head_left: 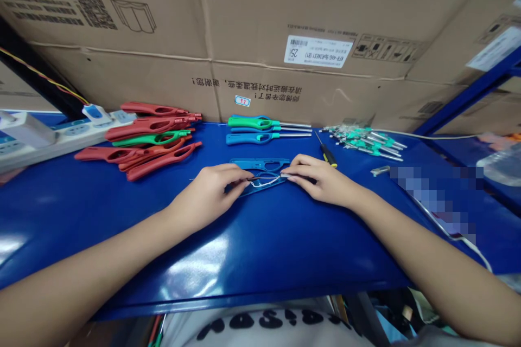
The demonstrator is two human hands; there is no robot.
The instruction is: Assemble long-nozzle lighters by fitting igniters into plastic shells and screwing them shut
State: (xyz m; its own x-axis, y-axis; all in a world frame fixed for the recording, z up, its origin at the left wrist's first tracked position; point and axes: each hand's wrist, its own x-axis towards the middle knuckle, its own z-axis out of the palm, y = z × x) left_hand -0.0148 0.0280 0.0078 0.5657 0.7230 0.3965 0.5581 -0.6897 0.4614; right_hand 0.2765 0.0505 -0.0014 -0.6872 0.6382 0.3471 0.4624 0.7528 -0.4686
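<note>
My left hand (215,190) is closed in a pinch on a thin dark rod-like piece (255,178); its exact kind is unclear. My right hand (325,179) pinches a small silver metal piece (285,175) between thumb and fingers. A white wire (264,184) sags between the two hands. Just behind them lies a blue half-shell of a lighter handle (248,164), its hollow side up. Under the fingers is another blue handle part (266,188), partly hidden. A screwdriver (329,156) with a yellow and black handle lies beyond my right hand.
Red, orange and green lighter handles (158,160) are piled at left, beside a white power strip (77,133). Lighters with metal tubes (260,138) lie at the back before a cardboard box (252,38). Several green-and-silver inner parts (366,141) are heaped at right, near a blurred-out device (439,206).
</note>
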